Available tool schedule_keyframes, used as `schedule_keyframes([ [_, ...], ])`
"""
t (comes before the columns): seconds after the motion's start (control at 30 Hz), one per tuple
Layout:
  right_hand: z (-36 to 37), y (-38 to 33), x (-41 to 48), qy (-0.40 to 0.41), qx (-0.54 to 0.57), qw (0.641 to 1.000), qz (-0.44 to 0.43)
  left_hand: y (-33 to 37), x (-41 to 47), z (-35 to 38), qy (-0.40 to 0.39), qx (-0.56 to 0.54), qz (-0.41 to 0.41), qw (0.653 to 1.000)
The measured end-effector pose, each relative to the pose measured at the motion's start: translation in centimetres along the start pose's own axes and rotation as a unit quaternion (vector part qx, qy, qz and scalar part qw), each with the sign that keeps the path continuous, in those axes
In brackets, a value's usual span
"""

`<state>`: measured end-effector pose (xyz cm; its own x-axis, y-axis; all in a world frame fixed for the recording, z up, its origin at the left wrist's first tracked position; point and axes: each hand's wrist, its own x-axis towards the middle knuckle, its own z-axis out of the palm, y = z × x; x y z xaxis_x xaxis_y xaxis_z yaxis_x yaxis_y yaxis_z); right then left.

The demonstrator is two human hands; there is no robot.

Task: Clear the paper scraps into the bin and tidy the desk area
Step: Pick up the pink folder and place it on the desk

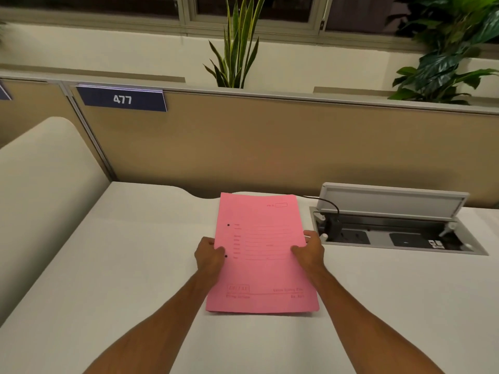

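A pink paper file folder (pixel 263 268) with printed lines and two punched holes lies flat over the middle of the white desk (pixel 121 265). My left hand (pixel 209 253) grips its left edge, thumb on top. My right hand (pixel 310 249) grips its right edge the same way. Its far end reaches the desk's back edge. No paper scraps and no bin are in view.
An open cable box (pixel 391 225) with sockets, a black plug and a raised grey lid is set into the desk to the right of the folder. A tan partition (pixel 270 147) with a blue "477" sign (pixel 122 99) stands behind. Plants rise beyond it. A cream chair back (pixel 40 184) is at left.
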<state>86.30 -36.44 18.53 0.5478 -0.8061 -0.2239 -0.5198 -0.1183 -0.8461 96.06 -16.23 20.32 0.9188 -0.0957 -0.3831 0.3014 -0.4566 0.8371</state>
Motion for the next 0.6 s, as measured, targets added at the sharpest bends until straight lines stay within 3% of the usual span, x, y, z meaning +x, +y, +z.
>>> schedule_keyframes([
  [0.6,2.2,-0.6,1.6,-0.005,-0.159,0.987,0.013,1.1,2.4,-0.2,-0.018,0.125,0.06,0.99],
])
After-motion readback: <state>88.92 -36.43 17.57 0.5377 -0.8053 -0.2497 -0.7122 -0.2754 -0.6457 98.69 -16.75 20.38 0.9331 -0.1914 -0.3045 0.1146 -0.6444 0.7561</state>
